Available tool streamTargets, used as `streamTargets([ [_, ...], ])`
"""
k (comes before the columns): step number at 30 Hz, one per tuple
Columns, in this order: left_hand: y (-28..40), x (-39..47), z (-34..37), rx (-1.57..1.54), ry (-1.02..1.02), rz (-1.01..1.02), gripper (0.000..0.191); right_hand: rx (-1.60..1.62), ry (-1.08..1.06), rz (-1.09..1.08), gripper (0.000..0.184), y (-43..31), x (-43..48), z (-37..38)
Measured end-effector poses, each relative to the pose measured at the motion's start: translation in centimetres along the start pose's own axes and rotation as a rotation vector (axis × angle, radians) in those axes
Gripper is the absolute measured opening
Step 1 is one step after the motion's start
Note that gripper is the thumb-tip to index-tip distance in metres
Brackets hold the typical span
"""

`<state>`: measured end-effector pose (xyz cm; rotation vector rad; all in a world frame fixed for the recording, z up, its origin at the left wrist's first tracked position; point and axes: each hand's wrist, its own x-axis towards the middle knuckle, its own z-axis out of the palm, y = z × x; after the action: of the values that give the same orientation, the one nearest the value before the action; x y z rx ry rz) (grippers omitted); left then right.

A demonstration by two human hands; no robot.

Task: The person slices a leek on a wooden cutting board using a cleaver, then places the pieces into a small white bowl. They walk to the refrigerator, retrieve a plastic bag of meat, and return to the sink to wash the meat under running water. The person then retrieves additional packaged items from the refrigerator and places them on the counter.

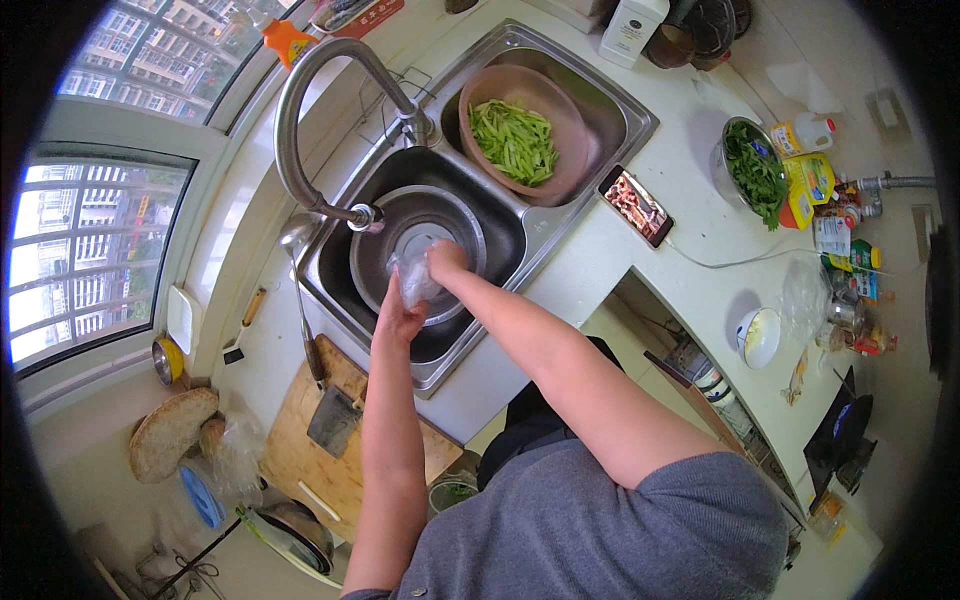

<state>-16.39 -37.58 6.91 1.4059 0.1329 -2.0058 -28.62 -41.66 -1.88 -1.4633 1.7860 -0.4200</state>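
Note:
A crumpled clear plastic bag (pixel 417 283) is between my two hands, over a round metal basin (pixel 373 281) in the left sink bowl. My left hand (pixel 403 316) holds the bag from below, fingers along its side. At the bag's upper right, my right hand (pixel 448 259) is curled against it; its fingertips are hidden. What the bag contains is too blurred to tell. A pale round thing (pixel 417 235), perhaps a dish, shows in the basin beyond my hands. The faucet's spout (pixel 365 217) hangs over the basin's rim, left of my hands.
A pink plastic basin (pixel 577 142) of cut green stalks (pixel 514 142) sits in the other sink bowl. A smartphone (pixel 636 205) lies at the sink's right edge, its cable attached. Left are a ladle (pixel 300 281), wooden cutting board (pixel 300 435) and cleaver (pixel 334 421). A bowl of leafy greens (pixel 754 169) stands right.

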Motion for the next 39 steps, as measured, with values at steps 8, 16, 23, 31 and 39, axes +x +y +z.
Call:
streamTargets([
  [8,2.3,-1.4,-0.3,-0.165,-0.15,0.082,0.037,0.267,0.102,-0.069,0.027,-5.6,-3.7,-3.9],
  [16,0.9,-5.5,-3.9,0.212,-0.047,0.35,0.033,0.076,-0.398,-0.446,0.05,-2.9,-8.7,-7.1],
  [23,-2.6,-10.8,-7.0,0.283,0.323,0.702,0.049,-0.09,0.113,-0.389,0.031,-1.3,0.1,-14.2],
  [31,-5.9,-13.9,-5.4,0.418,0.491,0.864,0.055,-0.084,0.242,-0.446,0.04,-6.8,9.6,-17.6],
  [39,-7.1,-14.8,-5.1,0.285,0.461,0.862,0.059,-0.212,0.326,-0.587,0.041,-4.9,9.5,-17.7],
])
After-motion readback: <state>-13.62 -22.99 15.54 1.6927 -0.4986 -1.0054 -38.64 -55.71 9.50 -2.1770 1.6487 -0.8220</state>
